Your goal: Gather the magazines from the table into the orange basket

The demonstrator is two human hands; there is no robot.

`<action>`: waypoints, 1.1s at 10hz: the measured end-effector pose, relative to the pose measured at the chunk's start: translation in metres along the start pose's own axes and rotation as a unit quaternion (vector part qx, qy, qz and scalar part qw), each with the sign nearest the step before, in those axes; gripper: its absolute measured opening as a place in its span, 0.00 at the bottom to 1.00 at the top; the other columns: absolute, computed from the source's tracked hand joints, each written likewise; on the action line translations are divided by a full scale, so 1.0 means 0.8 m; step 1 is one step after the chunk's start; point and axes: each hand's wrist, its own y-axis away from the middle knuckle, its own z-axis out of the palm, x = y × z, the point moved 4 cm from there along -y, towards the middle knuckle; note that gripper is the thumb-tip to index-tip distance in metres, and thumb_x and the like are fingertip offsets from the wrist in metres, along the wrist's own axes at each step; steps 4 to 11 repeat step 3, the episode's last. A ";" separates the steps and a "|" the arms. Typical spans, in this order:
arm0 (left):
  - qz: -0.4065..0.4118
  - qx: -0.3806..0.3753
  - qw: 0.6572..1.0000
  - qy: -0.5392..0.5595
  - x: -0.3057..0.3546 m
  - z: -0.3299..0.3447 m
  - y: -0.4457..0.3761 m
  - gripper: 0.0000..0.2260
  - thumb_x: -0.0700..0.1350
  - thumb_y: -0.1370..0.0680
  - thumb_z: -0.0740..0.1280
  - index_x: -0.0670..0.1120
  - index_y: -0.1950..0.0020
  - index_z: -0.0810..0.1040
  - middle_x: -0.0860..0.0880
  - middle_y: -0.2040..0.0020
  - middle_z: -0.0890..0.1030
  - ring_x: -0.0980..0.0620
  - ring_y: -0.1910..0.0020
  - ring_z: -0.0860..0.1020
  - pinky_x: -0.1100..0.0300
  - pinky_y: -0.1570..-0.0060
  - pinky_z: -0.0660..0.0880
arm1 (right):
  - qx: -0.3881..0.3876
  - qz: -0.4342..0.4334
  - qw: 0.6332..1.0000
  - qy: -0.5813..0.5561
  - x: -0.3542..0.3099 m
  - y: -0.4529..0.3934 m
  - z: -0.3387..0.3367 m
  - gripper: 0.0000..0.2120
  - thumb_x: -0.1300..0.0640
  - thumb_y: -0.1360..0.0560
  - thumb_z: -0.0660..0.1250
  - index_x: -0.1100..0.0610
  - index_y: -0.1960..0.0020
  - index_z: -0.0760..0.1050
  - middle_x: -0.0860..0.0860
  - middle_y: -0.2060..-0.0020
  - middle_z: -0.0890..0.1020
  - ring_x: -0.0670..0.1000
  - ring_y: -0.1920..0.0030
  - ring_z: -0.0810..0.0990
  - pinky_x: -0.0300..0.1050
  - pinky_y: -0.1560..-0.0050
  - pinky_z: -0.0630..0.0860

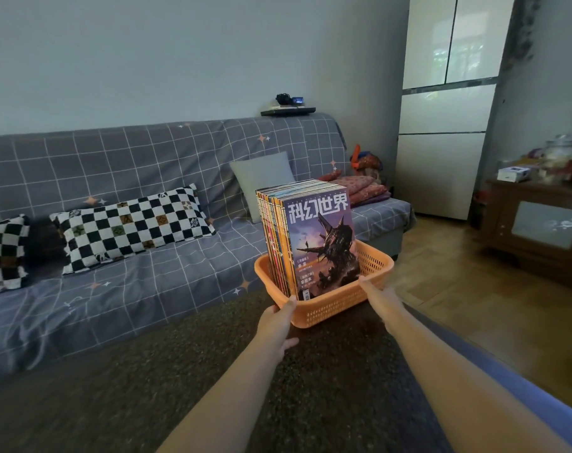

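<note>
An orange basket (374, 261) stands at the far end of the dark speckled table (212, 371). Several magazines (314, 237) stand upright in it as one stack, the front cover showing a dark spaceship on a purple sky. My left hand (278, 325) grips the basket's near left corner, thumb over the rim beside the magazines. My right hand (381, 297) holds the near right rim, thumb tip on top of it. Both forearms reach forward over the table.
Behind the table runs a grey grid-patterned sofa (131, 191) with checkered pillows (131, 223) and a grey cushion (261, 181). A tall white fridge (448, 125) and a dark wooden cabinet (539, 230) stand to the right, over wooden floor (457, 289).
</note>
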 end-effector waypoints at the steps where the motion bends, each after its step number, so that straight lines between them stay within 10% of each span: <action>1: 0.053 0.038 0.995 -0.075 0.009 -0.009 0.016 0.32 0.51 0.20 0.64 0.44 0.21 0.54 0.42 0.22 0.59 0.40 0.25 0.61 0.41 0.31 0.66 | 0.031 -0.039 0.998 0.031 -0.006 0.026 0.002 0.28 0.48 0.23 0.63 0.59 0.28 0.62 0.57 0.38 0.75 0.56 0.38 0.74 0.51 0.39 0.71; 3: 0.271 0.099 0.880 -0.377 0.048 -0.036 0.077 0.30 0.56 0.19 0.57 0.50 0.21 0.51 0.46 0.20 0.54 0.47 0.21 0.52 0.48 0.26 0.57 | 0.012 -0.216 0.974 0.062 -0.041 0.108 -0.002 0.24 0.48 0.22 0.61 0.53 0.29 0.64 0.52 0.37 0.74 0.49 0.41 0.73 0.48 0.41 0.70; 11: 0.271 0.099 0.880 -0.377 0.048 -0.036 0.077 0.30 0.56 0.19 0.57 0.50 0.21 0.51 0.46 0.20 0.54 0.47 0.21 0.52 0.48 0.26 0.57 | 0.012 -0.216 0.974 0.062 -0.041 0.108 -0.002 0.24 0.48 0.22 0.61 0.53 0.29 0.64 0.52 0.37 0.74 0.49 0.41 0.73 0.48 0.41 0.70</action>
